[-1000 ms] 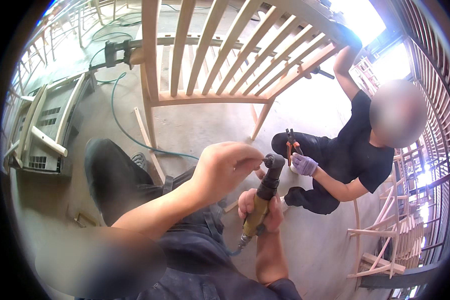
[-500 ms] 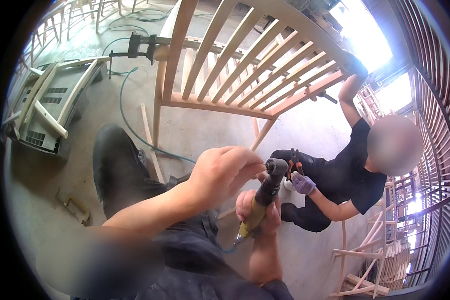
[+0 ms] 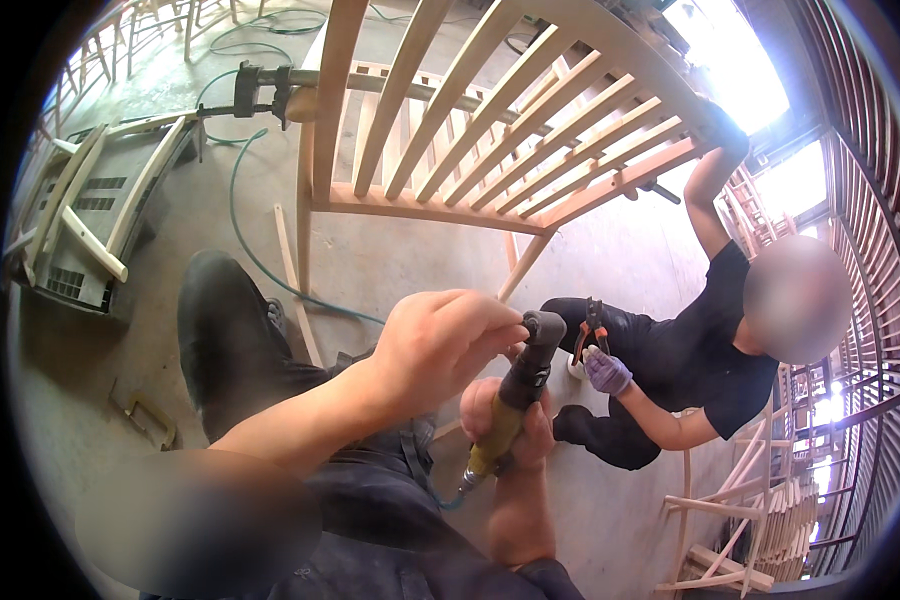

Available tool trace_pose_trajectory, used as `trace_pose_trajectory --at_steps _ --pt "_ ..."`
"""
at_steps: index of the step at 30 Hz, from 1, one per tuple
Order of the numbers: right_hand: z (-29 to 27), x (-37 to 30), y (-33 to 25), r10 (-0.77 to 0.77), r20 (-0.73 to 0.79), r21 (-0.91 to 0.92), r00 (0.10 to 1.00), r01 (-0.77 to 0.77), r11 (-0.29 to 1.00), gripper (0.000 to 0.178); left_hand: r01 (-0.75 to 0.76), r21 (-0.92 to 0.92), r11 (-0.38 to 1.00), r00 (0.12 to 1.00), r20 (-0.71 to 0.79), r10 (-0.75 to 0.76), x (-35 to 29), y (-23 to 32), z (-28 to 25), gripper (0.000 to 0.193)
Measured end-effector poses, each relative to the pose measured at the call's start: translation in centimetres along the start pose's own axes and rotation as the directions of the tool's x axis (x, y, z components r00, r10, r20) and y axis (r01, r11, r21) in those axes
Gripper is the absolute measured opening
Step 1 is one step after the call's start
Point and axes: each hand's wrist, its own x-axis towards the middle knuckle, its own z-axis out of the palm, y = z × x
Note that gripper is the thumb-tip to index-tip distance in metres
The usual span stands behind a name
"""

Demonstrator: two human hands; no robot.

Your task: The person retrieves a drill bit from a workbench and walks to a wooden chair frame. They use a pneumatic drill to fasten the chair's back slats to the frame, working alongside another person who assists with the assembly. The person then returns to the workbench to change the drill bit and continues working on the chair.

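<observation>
My right hand (image 3: 505, 418) is wrapped around the yellow body of a right-angle air tool (image 3: 500, 432), whose grey angled head points up and away from me. A hose fitting shows at its lower end. Beside that head, my left hand (image 3: 448, 340) is closed, thumb and fingertips pinched together at the dark front of the head. Whatever sits between the fingertips is hidden. Beyond both hands stands a slatted wooden frame (image 3: 420, 207) on legs, with a bar clamp (image 3: 260, 92) fastened across it.
At the right a crouching co-worker in black grips the frame with one hand; the gloved hand (image 3: 606, 370) holds pliers (image 3: 592, 328) with orange handles. A green hose (image 3: 238, 225) runs over the floor. Left are curved wooden parts on a crate (image 3: 90, 215) and a C-clamp (image 3: 152, 420).
The view has shifted slightly, and the tool and both hands appear a little further left. My left fingertips stay at the tool's head. The co-worker keeps holding the pliers.
</observation>
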Motion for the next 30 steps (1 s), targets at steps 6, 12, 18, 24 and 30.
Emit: trace_pose_trajectory --at_steps 6,12,18,24,30 --pt "-0.4 -0.3 0.5 -0.03 -0.035 0.001 0.999 0.03 1.0 0.088 0.125 -0.187 0.974 0.992 0.001 -0.127 -0.7 -0.8 0.8 0.021" --pt "-0.2 -0.3 0.6 -0.023 -0.06 0.083 0.998 0.028 0.996 0.082 0.246 -0.328 0.912 0.963 -0.019 -0.267 -1.8 -1.0 1.3 0.016" --pt "0.2 -0.8 0.3 0.007 -0.151 -0.051 0.989 -0.015 0.999 0.091 0.312 -0.478 0.821 0.938 0.016 -0.347 -2.6 -1.2 2.0 0.013" --pt "0.2 -0.5 -0.2 0.039 -0.135 -0.101 0.99 -0.053 0.993 0.094 0.408 -0.554 0.726 0.909 0.168 -0.382 -2.2 -1.5 1.2 0.01" --pt "-0.2 -0.6 0.0 0.06 -0.129 -0.176 0.99 -0.083 0.981 0.094 0.53 -0.651 0.543 0.83 0.268 -0.489 -2.7 -1.8 1.3 0.017"
